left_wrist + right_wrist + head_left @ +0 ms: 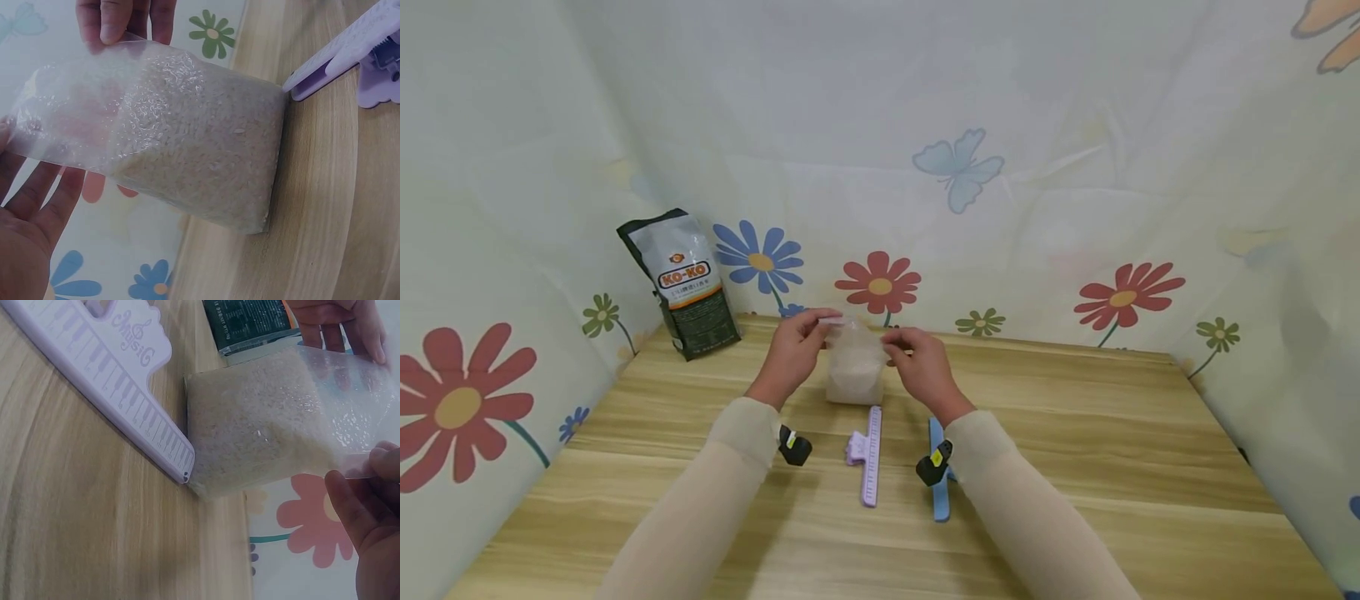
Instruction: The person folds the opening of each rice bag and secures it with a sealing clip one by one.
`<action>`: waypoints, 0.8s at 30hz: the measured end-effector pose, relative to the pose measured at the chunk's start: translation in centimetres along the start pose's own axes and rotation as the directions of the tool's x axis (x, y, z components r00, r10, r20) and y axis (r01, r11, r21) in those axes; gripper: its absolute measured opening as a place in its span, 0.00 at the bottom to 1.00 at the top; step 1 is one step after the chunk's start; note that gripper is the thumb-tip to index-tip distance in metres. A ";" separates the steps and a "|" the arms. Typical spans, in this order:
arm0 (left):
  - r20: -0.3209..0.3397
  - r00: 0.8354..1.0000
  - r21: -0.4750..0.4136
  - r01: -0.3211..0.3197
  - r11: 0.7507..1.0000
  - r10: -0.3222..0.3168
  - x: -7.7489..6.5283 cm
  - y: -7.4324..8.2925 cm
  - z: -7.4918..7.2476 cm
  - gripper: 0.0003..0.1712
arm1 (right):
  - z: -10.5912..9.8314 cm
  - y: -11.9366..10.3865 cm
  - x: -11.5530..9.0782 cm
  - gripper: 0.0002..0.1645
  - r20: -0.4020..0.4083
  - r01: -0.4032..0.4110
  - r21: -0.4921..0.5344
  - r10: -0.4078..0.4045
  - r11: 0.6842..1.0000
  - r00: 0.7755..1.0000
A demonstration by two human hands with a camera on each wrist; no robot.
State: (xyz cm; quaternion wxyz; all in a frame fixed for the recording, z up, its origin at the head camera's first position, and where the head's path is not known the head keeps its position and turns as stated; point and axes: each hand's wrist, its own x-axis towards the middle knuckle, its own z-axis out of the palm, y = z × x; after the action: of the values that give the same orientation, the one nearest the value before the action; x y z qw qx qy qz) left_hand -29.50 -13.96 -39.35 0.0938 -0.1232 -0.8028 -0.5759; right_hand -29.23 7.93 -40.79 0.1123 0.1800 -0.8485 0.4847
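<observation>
The clear bag [855, 375] stands upright on the counter [1150, 433] at the centre of the head view, its squarish base down on the wood. Rice [200, 131] fills the lower part and the plastic above it is thin and loose, so the grain's weight probably steadies the bottom while the top needs support. That seems to be why both hands are up there. The left hand [793, 346] pinches the top at one side, thumb in front and fingers behind; the right hand [925, 367] pinches the opposite edge a little lower, thumb and fingers close together on the film. Between them the upper plastic is spread out. From here I can't tell whether the mouth is open or sealed.

Just below the bag in the head view, a purple clip [871, 467] with piano keys and the word "Music" lies with one end at the bag's base; I can't say whether they touch. To its right lies a blue clip [940, 504], partly hidden by the black camera [934, 465] on the right wrist. Both seem placed for easy reach.

At the left of the head view, a KO-KO bag [696, 292] stands tilted near the floral backdrop [1037, 275], apparently propped there, out of the hands' way.
</observation>
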 end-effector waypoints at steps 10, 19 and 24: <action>0.037 0.998 -0.149 0.048 0.988 -0.043 0.3 -0.1 0.0 0.21 | 0.0 0.2 0.1 0.09 -0.003 -0.013 -0.018 0.013 1.000 1.000; 0.062 0.995 -0.203 0.087 0.975 -0.076 0.4 0.4 -0.4 0.40 | 0.1 0.3 0.1 0.09 0.006 -0.015 -0.011 0.015 1.000 1.000; 0.103 0.989 -0.161 0.122 0.979 -0.107 0.5 0.5 -0.5 0.31 | 0.1 0.3 0.1 0.09 0.010 -0.028 -0.001 0.028 1.000 1.000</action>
State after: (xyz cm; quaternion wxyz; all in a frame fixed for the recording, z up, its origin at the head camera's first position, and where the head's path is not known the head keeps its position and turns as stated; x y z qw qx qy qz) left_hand -29.85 -14.23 -38.61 0.0119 -0.1112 -0.7609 -0.6391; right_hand -29.41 7.98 -40.99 0.1012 0.1707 -0.8517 0.4850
